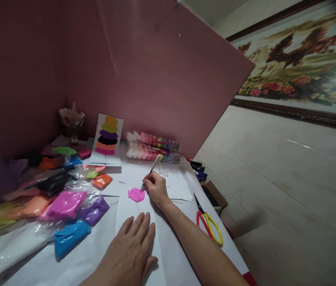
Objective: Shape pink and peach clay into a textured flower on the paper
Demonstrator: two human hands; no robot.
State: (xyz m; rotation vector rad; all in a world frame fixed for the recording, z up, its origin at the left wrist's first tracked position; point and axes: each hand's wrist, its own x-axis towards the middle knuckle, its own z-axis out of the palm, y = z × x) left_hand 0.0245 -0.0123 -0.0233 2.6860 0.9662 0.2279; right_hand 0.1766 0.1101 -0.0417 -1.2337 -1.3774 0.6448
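Note:
My right hand (156, 188) grips a fork (155, 163) by its handle, tilted, its tines down on a flat pink clay patch (135, 194). Ridges run across the patch, which lies on a white sheet of paper (124, 214) above a thin drawn line. My left hand (135, 248) rests flat on the lower part of that sheet, fingers stretched out and holding nothing. A white card (95, 157) with stacked bands of coloured clay stands against the pink wall. To the right of my right forearm lie scissors (208, 226) with red and yellow handles, blades slightly apart.
Bags of coloured clay, such as a pink one (66, 203) and a blue one (71, 236), crowd the left side. Packs of clay (152, 146) lie at the back. A pink panel (144, 79) rises behind the table, and a tiled wall (289, 178) stands right.

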